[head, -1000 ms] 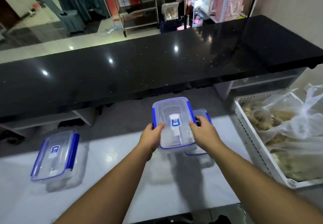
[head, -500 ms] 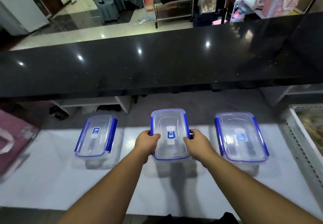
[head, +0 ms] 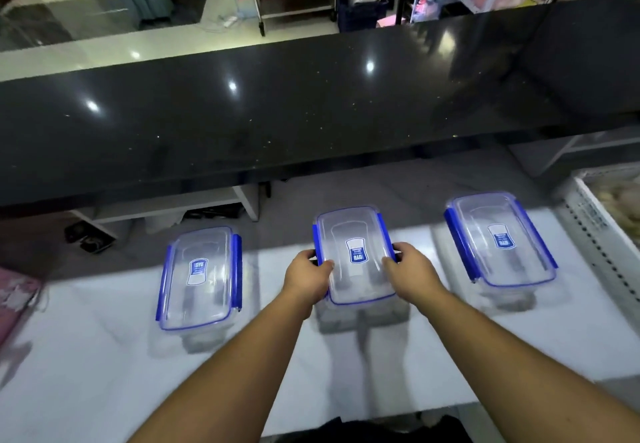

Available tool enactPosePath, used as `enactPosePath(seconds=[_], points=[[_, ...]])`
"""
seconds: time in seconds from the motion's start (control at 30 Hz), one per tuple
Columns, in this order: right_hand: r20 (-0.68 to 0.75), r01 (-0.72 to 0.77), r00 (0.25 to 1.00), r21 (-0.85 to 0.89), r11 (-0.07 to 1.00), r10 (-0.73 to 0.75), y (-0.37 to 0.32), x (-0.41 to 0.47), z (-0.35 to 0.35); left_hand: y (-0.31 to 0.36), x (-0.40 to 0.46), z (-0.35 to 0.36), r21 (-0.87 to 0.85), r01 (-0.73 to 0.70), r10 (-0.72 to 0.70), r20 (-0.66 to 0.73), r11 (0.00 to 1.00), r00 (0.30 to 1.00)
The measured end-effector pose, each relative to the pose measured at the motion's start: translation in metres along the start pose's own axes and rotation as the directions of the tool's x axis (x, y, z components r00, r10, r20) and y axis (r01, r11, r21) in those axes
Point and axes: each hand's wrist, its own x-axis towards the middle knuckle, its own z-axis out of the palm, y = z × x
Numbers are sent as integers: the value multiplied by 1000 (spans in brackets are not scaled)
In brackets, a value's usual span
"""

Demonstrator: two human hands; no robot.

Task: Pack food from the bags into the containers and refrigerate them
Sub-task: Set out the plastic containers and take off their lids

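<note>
Shifted a touch toward me since half a second ago, the middle container (head: 353, 255) now sits on the white worktop (head: 104, 373) between its two neighbours, lined up in a row of three.

Nearest me, my left hand (head: 306, 278) and right hand (head: 410, 273) grip that container by its two long sides, fingers curled over the blue side clips and thumbs on the clear lid; I judge I am about to unlatch it, since all three lids are shut and nothing is packed yet. Left container (head: 199, 278) and right container (head: 498, 238) stand apart on either side, untouched. At the right edge the white crate (head: 595, 231) holds the bagged food (head: 620, 197), only partly in view. Beyond lies the black counter (head: 311, 113).
</note>
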Motion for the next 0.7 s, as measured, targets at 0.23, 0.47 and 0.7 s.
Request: enactPosePath(seconds=[0.23, 0.47, 0.7], points=[[-254, 127, 955, -114, 985, -152, -37, -30, 27, 7, 1, -47, 259, -147, 127, 93, 955, 988], [13, 320, 947, 18, 947, -321, -96, -48, 79, -1, -15, -114, 330, -220, 263, -91, 918, 961], [226, 318, 922, 28, 948, -316, -121, -58, 134, -34, -35, -191, 287, -85, 186, -343, 954, 921]])
